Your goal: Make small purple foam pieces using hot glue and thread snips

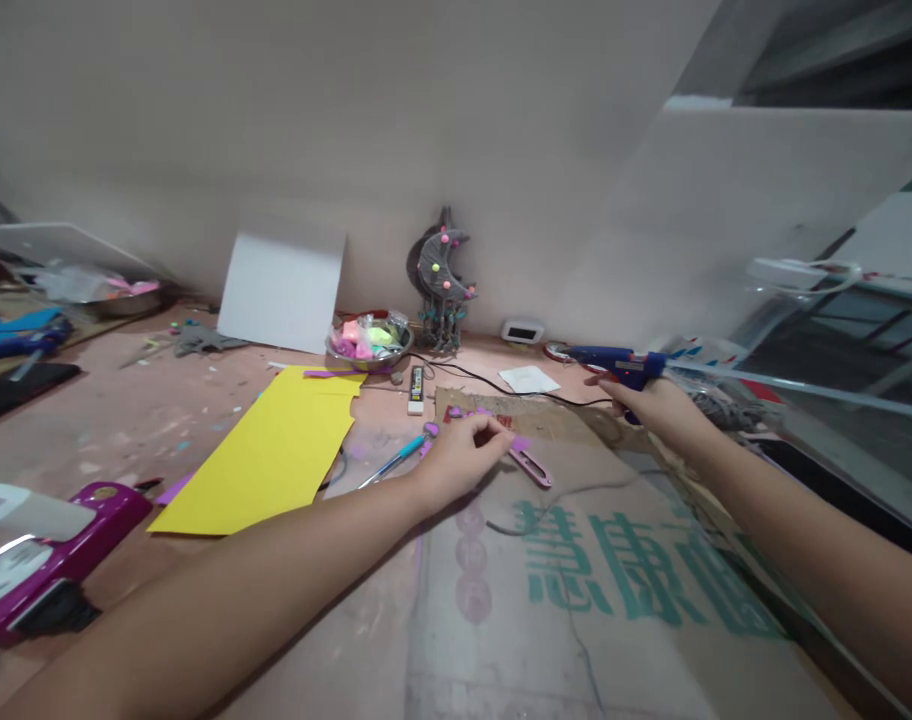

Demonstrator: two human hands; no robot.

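In the head view my right hand [662,408] is wrapped round the handle of a blue hot glue gun [613,362], a long clear glue stick [786,381] trailing from its back end. My left hand [463,452] is over the plastic-covered cardboard [493,640], thumb and forefinger pinched together. Whatever lies between those fingertips cannot be made out. Right beside them are a small purple scrap [521,442] and a pink utility knife [532,466]. Small purple pieces [430,430] lie behind and left of the hand, near a blue pen [400,459].
Yellow paper [268,450] lies left of my forearm, near a magenta device [73,550]. Along the wall are a bowl of coloured clay packets [370,340], a grey moon ornament [442,265], a white board [282,290] and a small clock [523,330]. A black cord [493,382] crosses the table.
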